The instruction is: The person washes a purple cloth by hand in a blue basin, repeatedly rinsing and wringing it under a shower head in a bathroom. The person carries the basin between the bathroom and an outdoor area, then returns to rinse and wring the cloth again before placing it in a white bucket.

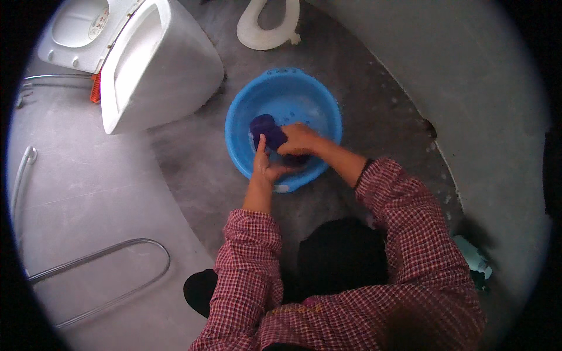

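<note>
"Cloth (263, 127) — where is it, by the head view?"

"In the basin (232, 131), on the floor (366, 88). The right hand (300, 139) has its fingers clamped on it; the left hand (267, 168) has one finger against it — whether the rest close on anything, I can't tell."

"How far along?"

"Partway through a wash, I'd judge: it's in hand; wringing and lifting out seem left."

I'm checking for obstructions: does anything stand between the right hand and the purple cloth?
Nothing visible does. The right hand grips the purple cloth over the blue basin; the left hand is at the cloth's near side, not between them.
</note>
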`<act>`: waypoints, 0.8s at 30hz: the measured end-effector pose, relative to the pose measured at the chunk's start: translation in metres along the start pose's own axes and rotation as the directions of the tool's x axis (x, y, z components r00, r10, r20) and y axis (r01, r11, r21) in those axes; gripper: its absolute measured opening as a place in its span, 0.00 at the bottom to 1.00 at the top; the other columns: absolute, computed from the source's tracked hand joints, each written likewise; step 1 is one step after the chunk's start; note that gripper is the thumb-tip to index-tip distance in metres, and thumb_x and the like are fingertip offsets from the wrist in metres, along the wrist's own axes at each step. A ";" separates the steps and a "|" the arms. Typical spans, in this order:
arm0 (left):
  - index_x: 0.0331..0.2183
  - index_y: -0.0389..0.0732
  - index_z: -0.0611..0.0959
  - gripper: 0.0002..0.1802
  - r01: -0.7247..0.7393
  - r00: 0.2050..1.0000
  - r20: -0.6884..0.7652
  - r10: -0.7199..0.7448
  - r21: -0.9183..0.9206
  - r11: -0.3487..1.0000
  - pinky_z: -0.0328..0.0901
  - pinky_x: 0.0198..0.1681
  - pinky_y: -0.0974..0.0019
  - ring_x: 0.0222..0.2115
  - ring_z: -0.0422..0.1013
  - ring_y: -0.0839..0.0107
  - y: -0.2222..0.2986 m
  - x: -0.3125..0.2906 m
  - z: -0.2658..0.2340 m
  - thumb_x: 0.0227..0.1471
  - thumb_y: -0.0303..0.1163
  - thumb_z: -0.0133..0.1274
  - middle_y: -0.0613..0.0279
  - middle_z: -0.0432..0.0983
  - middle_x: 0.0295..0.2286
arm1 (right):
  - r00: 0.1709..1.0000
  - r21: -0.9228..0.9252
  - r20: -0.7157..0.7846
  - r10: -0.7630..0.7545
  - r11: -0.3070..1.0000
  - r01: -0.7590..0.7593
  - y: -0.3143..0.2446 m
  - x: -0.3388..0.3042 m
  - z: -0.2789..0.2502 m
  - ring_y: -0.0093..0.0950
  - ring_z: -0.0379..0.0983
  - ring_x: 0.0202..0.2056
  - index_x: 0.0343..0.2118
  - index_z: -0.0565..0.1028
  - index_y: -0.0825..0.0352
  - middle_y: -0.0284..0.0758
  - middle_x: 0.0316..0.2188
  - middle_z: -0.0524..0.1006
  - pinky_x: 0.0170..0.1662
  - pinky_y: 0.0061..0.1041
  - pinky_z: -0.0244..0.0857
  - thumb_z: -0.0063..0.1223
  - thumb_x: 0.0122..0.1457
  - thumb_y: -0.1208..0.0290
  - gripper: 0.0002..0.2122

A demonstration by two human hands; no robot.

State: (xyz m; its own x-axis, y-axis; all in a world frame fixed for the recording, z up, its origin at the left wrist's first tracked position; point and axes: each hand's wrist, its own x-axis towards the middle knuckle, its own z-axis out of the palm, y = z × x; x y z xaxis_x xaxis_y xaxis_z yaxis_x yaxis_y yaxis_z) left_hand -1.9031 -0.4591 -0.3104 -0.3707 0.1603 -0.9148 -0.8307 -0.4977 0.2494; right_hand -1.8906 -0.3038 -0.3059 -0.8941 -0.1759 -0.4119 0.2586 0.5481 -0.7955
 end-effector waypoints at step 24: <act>0.47 0.29 0.72 0.28 -0.438 0.839 0.191 0.509 0.792 0.425 0.65 0.46 0.61 0.44 0.70 0.57 0.045 -0.002 -0.016 0.42 0.30 0.59 0.47 0.73 0.43 | 0.869 0.909 -0.032 0.494 0.375 -0.179 0.076 -0.072 0.012 0.32 0.70 0.32 0.38 0.69 0.69 0.36 0.28 0.71 0.33 0.39 0.69 0.52 0.44 0.76 0.15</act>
State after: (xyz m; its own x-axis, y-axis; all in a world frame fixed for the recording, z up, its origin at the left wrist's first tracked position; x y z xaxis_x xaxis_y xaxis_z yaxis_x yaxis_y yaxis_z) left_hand -1.9326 -0.4955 -0.3029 -0.8133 0.0441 -0.5801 -0.5195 0.3940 0.7582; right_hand -1.8020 -0.2590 -0.3416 -0.6611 0.1441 -0.7363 0.5901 -0.5062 -0.6289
